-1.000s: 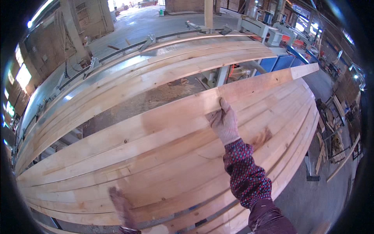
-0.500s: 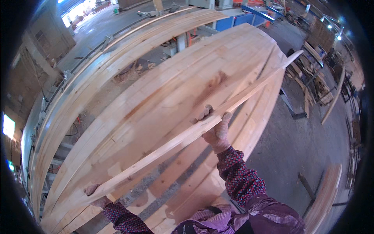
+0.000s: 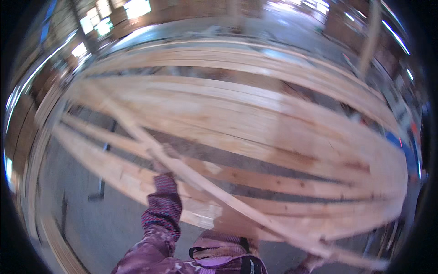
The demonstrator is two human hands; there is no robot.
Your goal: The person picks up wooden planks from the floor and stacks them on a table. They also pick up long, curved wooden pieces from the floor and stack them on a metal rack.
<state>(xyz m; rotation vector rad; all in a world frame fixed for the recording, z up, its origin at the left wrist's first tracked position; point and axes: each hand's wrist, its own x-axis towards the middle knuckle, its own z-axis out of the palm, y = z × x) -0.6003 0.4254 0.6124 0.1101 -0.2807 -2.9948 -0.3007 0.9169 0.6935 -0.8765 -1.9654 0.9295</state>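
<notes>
Over stacked boards | left hand grips thin wood strip (blurred)

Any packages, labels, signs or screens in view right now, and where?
None that can be made out; the picture is motion-blurred.
Stack of long pale boards: fills the middle, no tag or sticker showing.
Thin wooden strip: runs diagonally, left hand on it, bare wood.
Blue patch: far right edge, too blurred to tell what it is.

no packages, labels, signs or screens show here; the blurred view holds only bare timber and a workshop floor.
</notes>
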